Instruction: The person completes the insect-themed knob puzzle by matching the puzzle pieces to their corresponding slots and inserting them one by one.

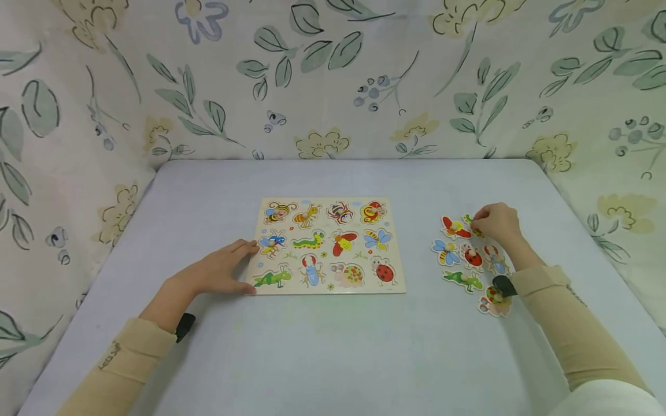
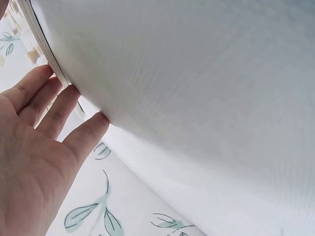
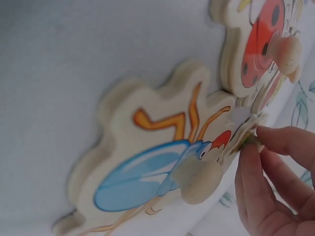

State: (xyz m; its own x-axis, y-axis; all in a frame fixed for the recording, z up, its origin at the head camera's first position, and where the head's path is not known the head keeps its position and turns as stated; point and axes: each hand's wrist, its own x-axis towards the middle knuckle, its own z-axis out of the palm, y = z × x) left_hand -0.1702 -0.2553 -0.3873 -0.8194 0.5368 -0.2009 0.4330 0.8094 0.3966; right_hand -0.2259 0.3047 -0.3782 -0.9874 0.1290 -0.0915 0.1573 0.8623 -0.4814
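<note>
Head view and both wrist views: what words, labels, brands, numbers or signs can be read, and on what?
"Lets S…" on the left beige fabric sleeve; its end is unclear.
Right beige fabric sleeve: dark lettering, too small to read.
Cream rectangular puzzle board: tiny corner print, unreadable.
Wrist views: none.

the head view looks forward and down from above the near side of the bench (image 1: 333, 346), set back to frame the whole insect puzzle board (image 1: 399, 284) and floral cloth (image 1: 322, 92). the tilted left wrist view looks closely along the left hand (image 2: 37, 152) to the board's edge; the right wrist view, low and close, faces the stag beetle piece (image 3: 140, 174) and right hand (image 3: 280, 179). the head view shares both spots.
</note>
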